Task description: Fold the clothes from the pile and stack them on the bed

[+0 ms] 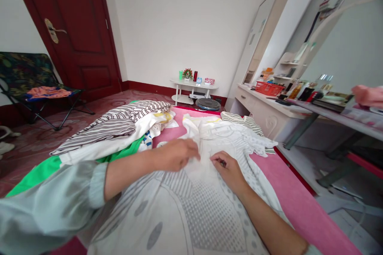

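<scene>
A white garment [215,211] with grey stripes, dots and leaf-like shapes lies spread out before me, its yellow-trimmed neck at the far end. My left hand [178,154] is over its upper middle, fingers curled and pinching the white cloth; the fingertips are slightly blurred. Close by on the right, my right hand [229,169] rests on the same garment, thumb and forefinger pinched at its front. The fingers hide the exact bit of cloth between them. A small gap separates the two hands.
Striped, white and green clothes [119,127] are heaped at left on the pink bedding [281,175]. More striped cloth [242,121] lies beyond the garment. At right stand a dressing table [257,105] with bottles and a red basket [269,88]. A folding chair [36,75] is far left.
</scene>
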Demonstrator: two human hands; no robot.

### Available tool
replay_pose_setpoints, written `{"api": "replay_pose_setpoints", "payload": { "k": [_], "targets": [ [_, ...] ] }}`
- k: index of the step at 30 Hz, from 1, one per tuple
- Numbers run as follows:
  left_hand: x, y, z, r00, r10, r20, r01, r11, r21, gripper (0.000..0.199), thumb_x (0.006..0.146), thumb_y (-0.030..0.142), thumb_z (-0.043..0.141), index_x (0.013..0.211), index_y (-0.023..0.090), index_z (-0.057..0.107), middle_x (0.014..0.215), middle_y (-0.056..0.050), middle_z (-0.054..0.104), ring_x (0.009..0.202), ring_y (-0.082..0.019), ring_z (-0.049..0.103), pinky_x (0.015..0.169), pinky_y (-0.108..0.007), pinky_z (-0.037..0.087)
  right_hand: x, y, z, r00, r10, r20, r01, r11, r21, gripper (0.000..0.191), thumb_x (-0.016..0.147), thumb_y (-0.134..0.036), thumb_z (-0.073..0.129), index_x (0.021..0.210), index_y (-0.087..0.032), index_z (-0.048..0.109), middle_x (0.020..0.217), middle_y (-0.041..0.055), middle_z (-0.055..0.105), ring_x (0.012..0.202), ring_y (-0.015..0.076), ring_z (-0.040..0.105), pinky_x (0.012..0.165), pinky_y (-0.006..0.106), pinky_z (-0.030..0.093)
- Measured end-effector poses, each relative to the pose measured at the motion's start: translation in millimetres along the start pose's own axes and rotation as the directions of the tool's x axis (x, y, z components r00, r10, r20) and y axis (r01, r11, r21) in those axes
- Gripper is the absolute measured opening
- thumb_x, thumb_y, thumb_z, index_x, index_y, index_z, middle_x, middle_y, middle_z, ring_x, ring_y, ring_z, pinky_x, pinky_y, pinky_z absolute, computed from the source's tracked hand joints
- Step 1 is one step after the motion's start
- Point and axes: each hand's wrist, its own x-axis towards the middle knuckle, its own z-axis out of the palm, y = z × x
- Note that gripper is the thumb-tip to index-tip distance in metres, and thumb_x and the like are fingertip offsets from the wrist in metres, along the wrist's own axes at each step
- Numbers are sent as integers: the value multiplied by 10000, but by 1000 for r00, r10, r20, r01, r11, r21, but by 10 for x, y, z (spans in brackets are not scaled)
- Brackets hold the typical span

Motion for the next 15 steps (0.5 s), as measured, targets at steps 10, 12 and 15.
{"api": "replay_pose_setpoints", "payload": {
  "k": [10,12,15],
  "targets": [
    [-544,-532,-241,895,-303,-328,431,776,461,388,781,90,487,1124,207,629,1332,-93,508,1281,-307,378,1037,-510,296,19,27,35,1000,-7,10,8,998,-55,143,786,-192,507,796,-221,647,836,8,609,734,148,552,702,276,419],
    [-528,-830,-204,933,-286,-218,360,734,576,369,793,133,516,1133,218,632,1395,-85,456,1347,-323,280,1092,-567,149,15,26,39,1000,-10,14,11,997,-74,145,789,-194,504,791,-223,646,833,8,605,729,148,550,705,279,420],
    [-455,-1121,-27,968,-251,28,172,737,654,318,807,163,522,1087,228,658,1355,-74,512,1360,-296,276,1112,-567,8,6,23,34,1000,-13,22,14,997,-70,148,795,-193,500,802,-225,644,850,10,605,741,148,553,700,276,420]
  ]
}}
